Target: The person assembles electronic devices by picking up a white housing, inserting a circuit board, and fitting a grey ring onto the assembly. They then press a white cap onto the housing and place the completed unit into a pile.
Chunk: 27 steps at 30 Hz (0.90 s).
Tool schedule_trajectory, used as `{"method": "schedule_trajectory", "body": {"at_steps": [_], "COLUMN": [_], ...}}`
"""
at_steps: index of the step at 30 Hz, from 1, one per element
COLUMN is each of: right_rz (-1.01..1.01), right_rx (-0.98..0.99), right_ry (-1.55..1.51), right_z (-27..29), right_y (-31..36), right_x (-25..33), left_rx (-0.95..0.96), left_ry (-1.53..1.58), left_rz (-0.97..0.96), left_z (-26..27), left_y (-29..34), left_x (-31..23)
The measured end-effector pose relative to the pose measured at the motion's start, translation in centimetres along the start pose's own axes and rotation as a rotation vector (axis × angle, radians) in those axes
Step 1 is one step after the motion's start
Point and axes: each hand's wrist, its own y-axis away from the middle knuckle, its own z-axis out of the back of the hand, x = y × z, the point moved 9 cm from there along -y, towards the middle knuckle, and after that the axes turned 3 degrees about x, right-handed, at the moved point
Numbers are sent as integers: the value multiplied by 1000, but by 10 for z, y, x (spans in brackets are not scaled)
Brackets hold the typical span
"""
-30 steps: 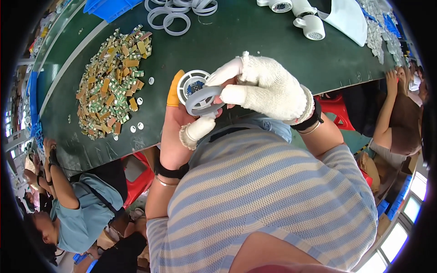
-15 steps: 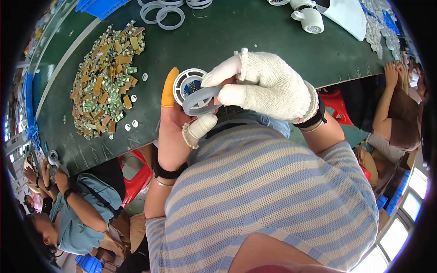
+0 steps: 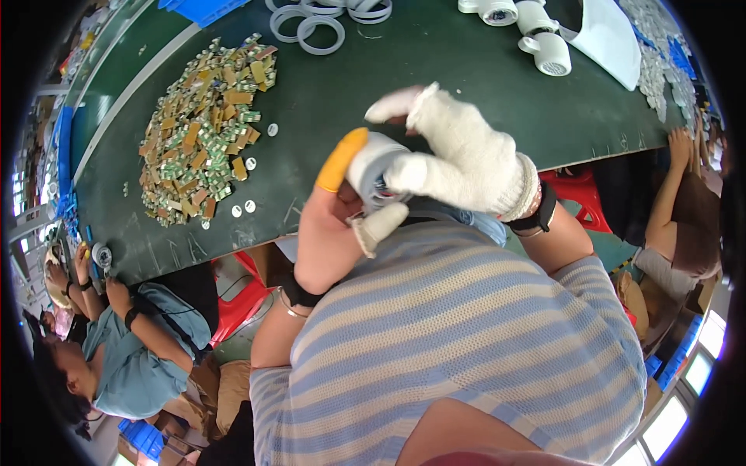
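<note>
My left hand [image 3: 322, 233], with an orange cot on one finger and a white one on the thumb, is closed around a white round housing [image 3: 364, 165]. A grey ring [image 3: 378, 177] lies against the housing's face, which is turned toward my right hand. Whether the ring is fully seated I cannot tell; motion blurs it. My right hand [image 3: 466, 159], in a white knit glove with covered fingertips, has its thumb on the ring and housing. Its forefinger is stretched out above, apart from the thumb. The circuit board inside the housing is mostly hidden.
A heap of small green and tan circuit boards [image 3: 202, 132] lies on the dark green table [image 3: 412, 66] at left, with several white discs beside it. Grey rings [image 3: 321, 35] lie at the far side. White shower-head-like parts [image 3: 553, 54] stand far right. Co-workers sit on both sides.
The ring has gone from my right hand's pinch onto the housing. The housing has tilted toward my right hand, and my right forefinger has lifted away. The view has shifted slightly.
</note>
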Motion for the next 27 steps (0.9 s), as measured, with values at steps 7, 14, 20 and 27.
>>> {"method": "schedule_trajectory", "body": {"at_steps": [7,14,20,27], "right_rz": [-44,-188,76,-18], "right_rx": [-4,152,-196,-231], "right_ry": [32,192,624,708], "right_z": [-19,33,65,33], "right_y": [-6,-23,-37,8], "right_x": [20,-52,-38,1], "left_rx": [90,-8,-56,12], "left_ry": [-212,-1515,-2250,-2217], "left_rz": [22,-442,-442,-530], "left_z": [-9,25,89,96], "left_y": [7,-16,-70,-71], "left_x": [-9,-95,-102,-97]}}
